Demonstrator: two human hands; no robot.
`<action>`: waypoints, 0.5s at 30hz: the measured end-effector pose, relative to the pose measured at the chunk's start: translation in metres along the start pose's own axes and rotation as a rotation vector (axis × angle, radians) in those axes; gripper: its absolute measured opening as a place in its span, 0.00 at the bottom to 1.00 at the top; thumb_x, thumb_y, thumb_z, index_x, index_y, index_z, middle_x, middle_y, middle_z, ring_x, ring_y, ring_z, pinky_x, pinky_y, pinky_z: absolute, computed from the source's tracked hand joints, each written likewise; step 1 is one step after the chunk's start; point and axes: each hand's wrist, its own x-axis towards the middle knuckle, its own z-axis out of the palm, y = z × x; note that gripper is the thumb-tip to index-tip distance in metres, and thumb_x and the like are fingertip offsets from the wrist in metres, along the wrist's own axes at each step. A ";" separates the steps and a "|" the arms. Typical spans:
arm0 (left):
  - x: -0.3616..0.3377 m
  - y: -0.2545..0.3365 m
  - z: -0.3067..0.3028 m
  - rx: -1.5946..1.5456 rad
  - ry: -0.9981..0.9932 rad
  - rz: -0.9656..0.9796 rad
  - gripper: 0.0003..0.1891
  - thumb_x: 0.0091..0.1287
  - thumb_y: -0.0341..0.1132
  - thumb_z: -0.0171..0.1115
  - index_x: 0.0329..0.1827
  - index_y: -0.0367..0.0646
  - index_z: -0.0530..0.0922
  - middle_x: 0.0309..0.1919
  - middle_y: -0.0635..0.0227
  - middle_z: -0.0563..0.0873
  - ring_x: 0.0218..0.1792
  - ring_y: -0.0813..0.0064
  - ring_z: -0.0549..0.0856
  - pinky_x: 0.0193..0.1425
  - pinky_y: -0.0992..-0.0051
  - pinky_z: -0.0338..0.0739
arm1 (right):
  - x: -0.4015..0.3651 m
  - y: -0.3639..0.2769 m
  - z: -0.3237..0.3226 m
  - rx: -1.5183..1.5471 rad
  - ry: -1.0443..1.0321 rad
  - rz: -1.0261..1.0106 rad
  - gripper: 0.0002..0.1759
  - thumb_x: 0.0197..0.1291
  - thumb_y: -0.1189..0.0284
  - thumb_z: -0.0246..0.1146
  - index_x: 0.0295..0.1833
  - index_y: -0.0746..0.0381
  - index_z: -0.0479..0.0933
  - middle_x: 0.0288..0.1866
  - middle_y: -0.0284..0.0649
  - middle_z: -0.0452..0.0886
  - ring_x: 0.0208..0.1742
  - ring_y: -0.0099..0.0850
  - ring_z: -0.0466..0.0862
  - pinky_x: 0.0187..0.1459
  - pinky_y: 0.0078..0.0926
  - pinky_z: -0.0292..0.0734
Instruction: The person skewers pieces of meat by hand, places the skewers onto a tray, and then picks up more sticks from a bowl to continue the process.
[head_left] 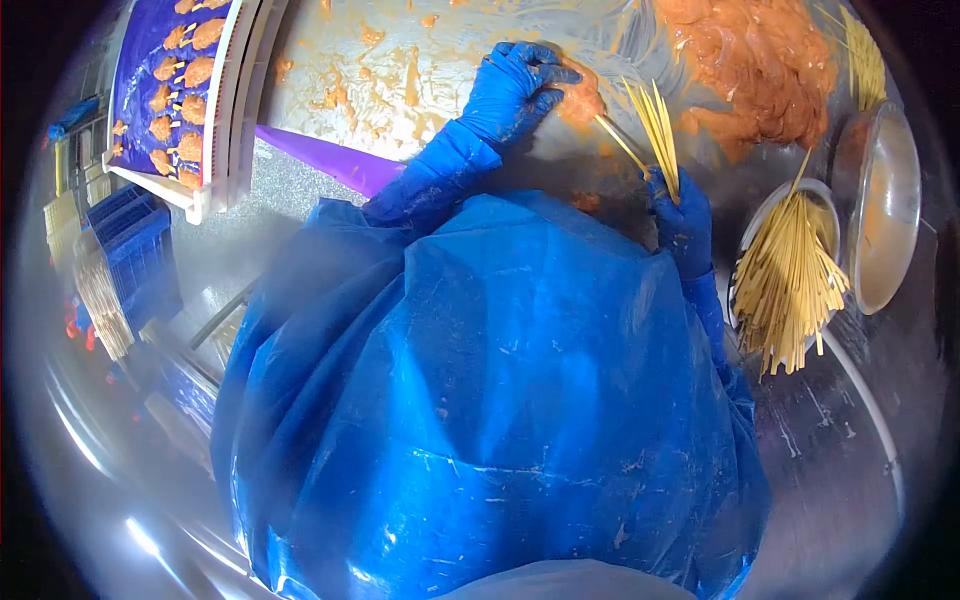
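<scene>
My left hand (pixel 515 92), in a blue glove, pinches a piece of raw meat (pixel 580 98) just above the metal table. A wooden skewer (pixel 622 142) runs from that meat down toward my right hand (pixel 682 215). Gloved in blue as well, my right hand is closed around a small bunch of skewers (pixel 655 130) that point up and away from me. Its fingers partly hide where the single skewer ends. Beyond my right hand lies a large heap of raw meat (pixel 750 65).
On the left, a tray (pixel 140 50) with a blue liner carries rows of skewered meat. A container packed with skewers (pixel 790 270) stands at the right beside a metal bowl (pixel 888 210). Meat scraps smear the metal table (pixel 440 50). Blue crates (pixel 130 240) sit lower left.
</scene>
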 end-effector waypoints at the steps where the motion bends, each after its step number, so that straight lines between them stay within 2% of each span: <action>1: -0.001 -0.001 0.001 0.000 0.001 -0.001 0.19 0.53 0.32 0.71 0.50 0.55 0.86 0.49 0.60 0.84 0.52 0.55 0.79 0.61 0.60 0.72 | 0.001 0.000 0.001 -0.035 0.021 -0.037 0.19 0.68 0.60 0.61 0.51 0.66 0.79 0.37 0.51 0.83 0.37 0.42 0.84 0.41 0.37 0.75; 4: -0.002 -0.003 0.003 -0.008 0.005 -0.017 0.19 0.53 0.31 0.72 0.50 0.55 0.87 0.49 0.60 0.84 0.52 0.55 0.79 0.61 0.60 0.72 | 0.002 -0.005 0.000 0.045 -0.024 0.000 0.18 0.68 0.60 0.61 0.50 0.65 0.80 0.37 0.50 0.83 0.37 0.40 0.83 0.42 0.36 0.76; 8: -0.002 -0.002 0.002 -0.002 0.000 -0.011 0.19 0.53 0.31 0.72 0.50 0.54 0.86 0.50 0.60 0.84 0.53 0.54 0.79 0.61 0.59 0.73 | 0.010 0.000 0.006 -0.023 -0.015 0.039 0.16 0.68 0.61 0.62 0.50 0.63 0.80 0.35 0.47 0.82 0.36 0.36 0.81 0.43 0.36 0.76; 10: -0.001 -0.003 0.002 -0.002 0.003 -0.007 0.19 0.53 0.31 0.71 0.50 0.54 0.86 0.50 0.60 0.84 0.53 0.53 0.79 0.61 0.59 0.73 | 0.012 -0.003 0.009 0.087 -0.011 0.030 0.17 0.68 0.60 0.62 0.50 0.63 0.80 0.34 0.45 0.82 0.35 0.36 0.81 0.41 0.35 0.76; 13: 0.002 -0.003 -0.006 -0.006 -0.016 0.008 0.17 0.56 0.31 0.70 0.50 0.55 0.87 0.49 0.62 0.84 0.53 0.57 0.79 0.61 0.61 0.75 | 0.025 0.014 0.009 0.008 -0.068 0.043 0.17 0.68 0.60 0.62 0.50 0.62 0.80 0.33 0.43 0.82 0.34 0.33 0.80 0.38 0.34 0.76; 15: 0.005 0.006 -0.022 -0.414 0.215 -0.236 0.14 0.59 0.30 0.67 0.50 0.49 0.87 0.48 0.60 0.85 0.52 0.60 0.81 0.61 0.64 0.75 | 0.027 0.025 0.014 0.017 -0.028 -0.007 0.17 0.68 0.59 0.62 0.49 0.62 0.81 0.32 0.43 0.81 0.32 0.31 0.79 0.37 0.33 0.75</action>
